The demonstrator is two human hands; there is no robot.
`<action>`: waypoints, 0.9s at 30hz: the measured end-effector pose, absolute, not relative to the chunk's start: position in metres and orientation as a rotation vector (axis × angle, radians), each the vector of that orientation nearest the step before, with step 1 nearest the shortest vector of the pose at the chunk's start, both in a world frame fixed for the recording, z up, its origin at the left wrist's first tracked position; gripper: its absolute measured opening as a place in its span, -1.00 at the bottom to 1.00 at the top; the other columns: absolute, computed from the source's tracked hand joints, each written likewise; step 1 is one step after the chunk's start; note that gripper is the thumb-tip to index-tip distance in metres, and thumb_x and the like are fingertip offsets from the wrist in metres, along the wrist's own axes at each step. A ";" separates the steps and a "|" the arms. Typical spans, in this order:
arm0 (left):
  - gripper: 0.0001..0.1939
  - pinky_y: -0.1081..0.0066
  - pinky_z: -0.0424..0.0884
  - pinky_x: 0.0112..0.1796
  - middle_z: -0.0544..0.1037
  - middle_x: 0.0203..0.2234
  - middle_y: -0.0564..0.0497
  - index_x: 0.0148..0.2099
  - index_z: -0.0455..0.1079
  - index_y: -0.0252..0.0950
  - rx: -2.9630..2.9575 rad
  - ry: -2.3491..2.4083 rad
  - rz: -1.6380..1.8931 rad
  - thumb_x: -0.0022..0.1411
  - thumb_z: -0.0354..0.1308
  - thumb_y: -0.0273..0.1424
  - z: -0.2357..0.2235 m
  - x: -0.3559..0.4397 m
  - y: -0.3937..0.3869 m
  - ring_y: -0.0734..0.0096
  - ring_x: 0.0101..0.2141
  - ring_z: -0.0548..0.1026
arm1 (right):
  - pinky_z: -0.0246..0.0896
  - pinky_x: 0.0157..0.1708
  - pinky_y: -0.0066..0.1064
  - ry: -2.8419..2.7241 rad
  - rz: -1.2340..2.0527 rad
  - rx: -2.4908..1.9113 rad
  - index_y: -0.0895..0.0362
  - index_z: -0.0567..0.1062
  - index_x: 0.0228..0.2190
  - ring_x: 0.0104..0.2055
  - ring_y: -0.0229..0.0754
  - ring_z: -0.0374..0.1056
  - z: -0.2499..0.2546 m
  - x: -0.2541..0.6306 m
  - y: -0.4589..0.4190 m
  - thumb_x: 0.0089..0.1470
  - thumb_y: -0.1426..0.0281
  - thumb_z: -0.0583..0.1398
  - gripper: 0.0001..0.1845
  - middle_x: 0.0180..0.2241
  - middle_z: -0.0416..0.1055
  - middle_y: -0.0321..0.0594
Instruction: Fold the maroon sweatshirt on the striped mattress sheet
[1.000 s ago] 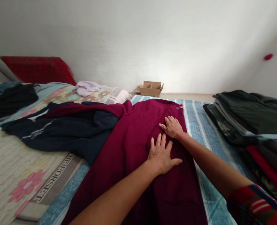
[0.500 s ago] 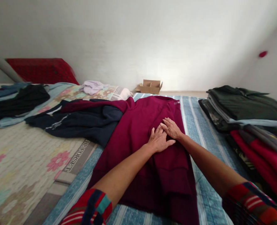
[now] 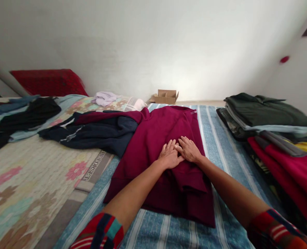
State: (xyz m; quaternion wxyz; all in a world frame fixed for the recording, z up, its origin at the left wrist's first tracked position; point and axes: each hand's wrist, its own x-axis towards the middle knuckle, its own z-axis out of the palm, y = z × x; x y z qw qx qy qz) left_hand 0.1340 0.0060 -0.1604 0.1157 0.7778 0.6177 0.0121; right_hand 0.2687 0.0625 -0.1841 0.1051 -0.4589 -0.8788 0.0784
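A maroon sweatshirt (image 3: 148, 145) lies spread on the blue striped bedding. Its right side is folded inward, with that sleeve running down the front to a cuff (image 3: 192, 183) near the hem. The other sleeve stretches left across a navy garment (image 3: 106, 135). My left hand (image 3: 170, 155) rests flat on the sweatshirt, fingers extended. Beside it, my right hand (image 3: 189, 149) also lies flat on the folded part, and the two hands touch at the fingers. Neither hand grips the cloth.
Folded clothes form stacks at the right, a dark green garment (image 3: 267, 110) on one and a red one (image 3: 288, 169) nearer. Black clothing (image 3: 31, 114) and a lilac cloth (image 3: 105, 98) lie left on a floral cover (image 3: 44, 166). A cardboard box (image 3: 165, 97) sits by the wall.
Both hands have slid slightly down the sweatshirt toward me, still flat and touching. The view has shifted a little, and the sweatshirt's hem now shows fully.
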 end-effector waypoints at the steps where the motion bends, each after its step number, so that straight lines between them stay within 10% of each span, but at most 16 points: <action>1: -0.17 0.08 -0.16 0.18 -0.14 0.30 -0.22 0.33 -0.19 -0.40 2.282 1.807 0.038 0.22 -0.27 0.08 -0.160 0.134 0.006 0.11 0.28 -0.22 | -0.12 0.15 -0.08 -2.587 0.228 -1.357 0.25 0.18 0.15 0.28 0.06 -0.13 -0.185 0.270 0.062 0.21 0.01 -0.23 -0.28 0.23 0.01 0.07; 15: 0.04 0.04 -0.12 0.17 -0.12 0.28 -0.34 0.31 -0.10 -0.51 2.153 1.681 -0.102 0.07 -0.22 0.25 -0.118 0.147 -0.057 -0.02 0.26 -0.16 | -0.13 0.15 -0.10 -2.573 0.174 -1.346 0.24 0.18 0.15 0.28 0.06 -0.12 -0.185 0.269 0.061 0.19 -0.03 -0.21 -0.25 0.24 0.00 0.06; 27: -0.27 0.01 -0.09 0.17 0.04 0.25 -0.27 0.23 0.10 -0.41 2.254 1.722 0.115 0.24 -0.23 0.06 -0.124 0.146 -0.080 0.09 0.25 -0.06 | -0.11 0.14 -0.11 -2.569 0.141 -1.336 0.24 0.21 0.14 0.26 0.07 -0.08 -0.187 0.267 0.057 0.19 -0.02 -0.15 -0.29 0.22 0.03 0.08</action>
